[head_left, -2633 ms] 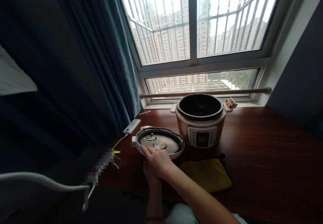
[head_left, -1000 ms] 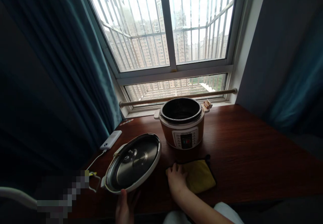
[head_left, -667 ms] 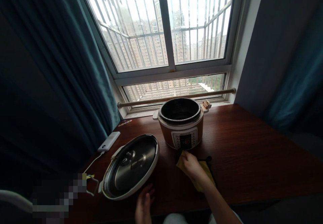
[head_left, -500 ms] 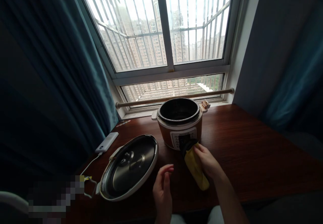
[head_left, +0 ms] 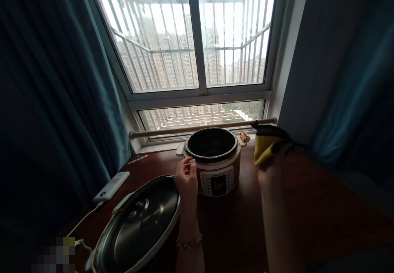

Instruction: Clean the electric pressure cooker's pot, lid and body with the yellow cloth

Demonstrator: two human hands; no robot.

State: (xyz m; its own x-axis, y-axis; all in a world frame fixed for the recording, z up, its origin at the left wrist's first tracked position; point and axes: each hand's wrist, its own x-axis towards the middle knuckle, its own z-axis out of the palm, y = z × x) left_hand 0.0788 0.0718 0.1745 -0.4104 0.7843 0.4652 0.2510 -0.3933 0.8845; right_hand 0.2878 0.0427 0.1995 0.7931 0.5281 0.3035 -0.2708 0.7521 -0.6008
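A multicooker (head_left: 201, 174) with a brown and white body stands by the window, its dark inner pot (head_left: 212, 139) uncovered. At its left front side is my left hand (head_left: 186, 176), fingers loosely bent near the rim and holding nothing I can see; whether it touches the rim I cannot tell. To the right of the cooker, my right hand (head_left: 269, 168) grips a yellow and black cloth (head_left: 264, 148) raised above the table. The cloth and blur hide some of its fingers. The cooker's round lid (head_left: 138, 228) lies left of my left forearm, its dark inner side facing up.
Under everything is a dark red-brown wooden table (head_left: 310, 207). A white power bank (head_left: 111, 186) with a cable lies at the left, near the blue curtain (head_left: 101, 113). Behind the cooker, a rail (head_left: 166, 132) crosses the barred window.
My right hand has carried the cloth from the cooker's front up to its right. My left hand has moved forward to the cooker's left front rim. The view has shifted slightly.
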